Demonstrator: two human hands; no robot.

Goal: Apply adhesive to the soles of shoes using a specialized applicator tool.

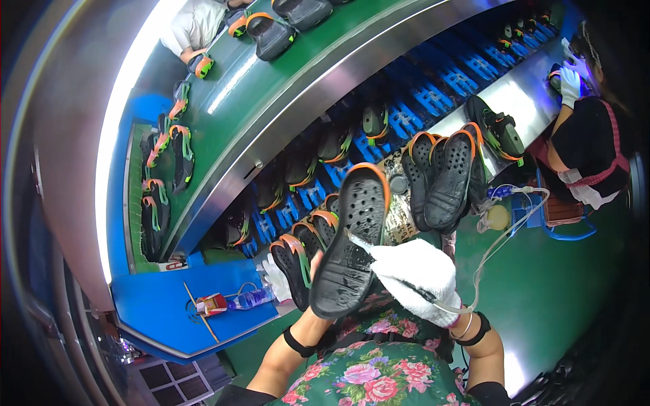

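Observation:
My left hand [316, 263] is mostly hidden behind a black shoe sole [364, 203] and holds it up. The sole has small holes and an orange rim; a wet-looking sheen lies on its lower half. My right hand [416, 274], in a white glove, is closed around a slim brush [359, 241] whose pale tip meets the sole's face. A clear tube [476, 284] runs from beside the glove. To the right, several black soles [452, 177] with orange rims stand together. More soles and uppers [296, 260] with orange and green trim lean at the left.
A blue side table [156, 311] bears a water bottle [252, 298], a small red box [215, 304] and a stick. Ahead runs a rack of blue holders [433, 101] below a green conveyor [230, 88] carrying shoes. A co-worker [589, 142] sits at the right; another person's arm is far left.

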